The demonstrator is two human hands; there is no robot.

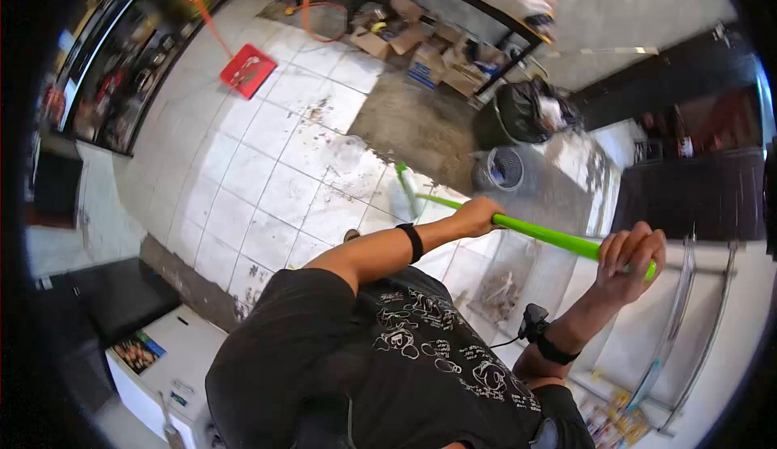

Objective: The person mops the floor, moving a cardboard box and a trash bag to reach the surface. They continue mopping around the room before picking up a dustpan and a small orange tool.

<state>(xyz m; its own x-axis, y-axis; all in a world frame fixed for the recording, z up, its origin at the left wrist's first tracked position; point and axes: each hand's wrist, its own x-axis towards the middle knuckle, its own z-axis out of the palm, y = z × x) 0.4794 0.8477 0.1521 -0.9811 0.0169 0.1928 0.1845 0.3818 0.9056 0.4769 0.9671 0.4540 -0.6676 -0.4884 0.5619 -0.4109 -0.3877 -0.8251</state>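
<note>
My left hand (477,216) is wrapped around the lower part of a bright green broom handle (558,239). Near the handle's upper end, my right hand (631,261) is closed around it. The handle slants down to the left, to a broom head (405,190) with a green top and pale bristles, somewhat blurred, at the white tiled floor (283,186). Dark crumbs and dirt (320,115) are scattered over the tiles around and beyond the broom. Farther off, a red dustpan (248,70) with an orange handle lies on the floor with some debris in it.
Open cardboard boxes (437,59) sit under a table at the back. A black-bagged bin (518,113) and a grey basket (499,170) stand ahead to the right. Shelving (121,85) lines the left, a white cabinet (174,352) the lower left, a metal rack (688,311) the right.
</note>
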